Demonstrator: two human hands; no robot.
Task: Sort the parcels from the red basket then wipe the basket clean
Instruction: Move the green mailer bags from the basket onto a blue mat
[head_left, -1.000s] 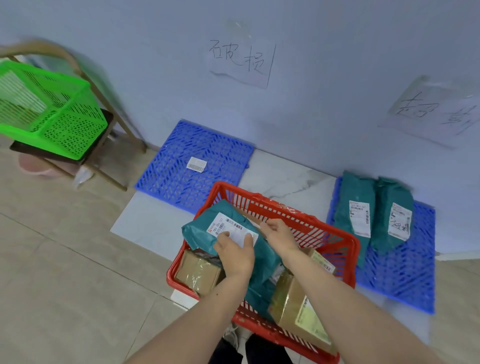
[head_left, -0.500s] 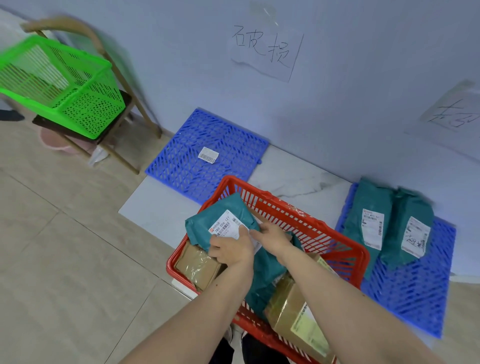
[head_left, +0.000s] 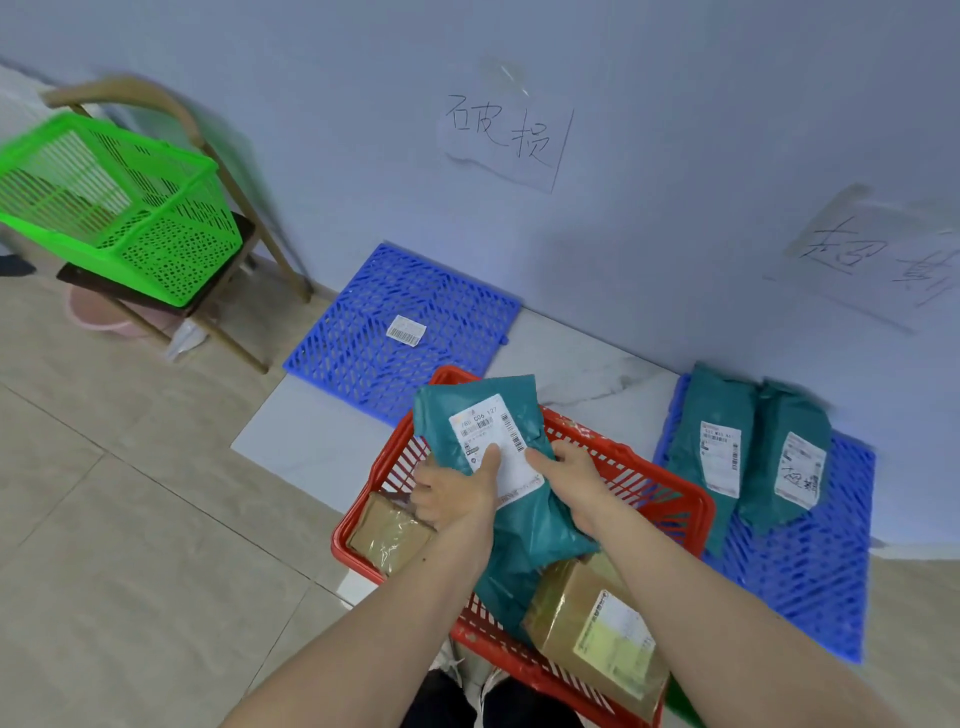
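Pale floor tiles carry two blue mats (head_left: 400, 332) beside the wall. Both hands, left hand (head_left: 457, 493) and right hand (head_left: 571, 478), grip a teal parcel (head_left: 498, 447) with curled fingers, above the red basket (head_left: 670, 499) holding brown boxes (head_left: 597, 629).

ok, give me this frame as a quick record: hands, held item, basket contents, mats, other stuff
left hand: grips teal parcel, thumb on its label
right hand: grips same parcel from the right
teal parcel: lifted over red basket, label facing up
red basket: on the floor, holds two brown boxes and
left mat: blue, only a loose label on it
right mat: blue, two teal bags side by side
green basket: on a chair, far left
wall: two handwritten paper signs
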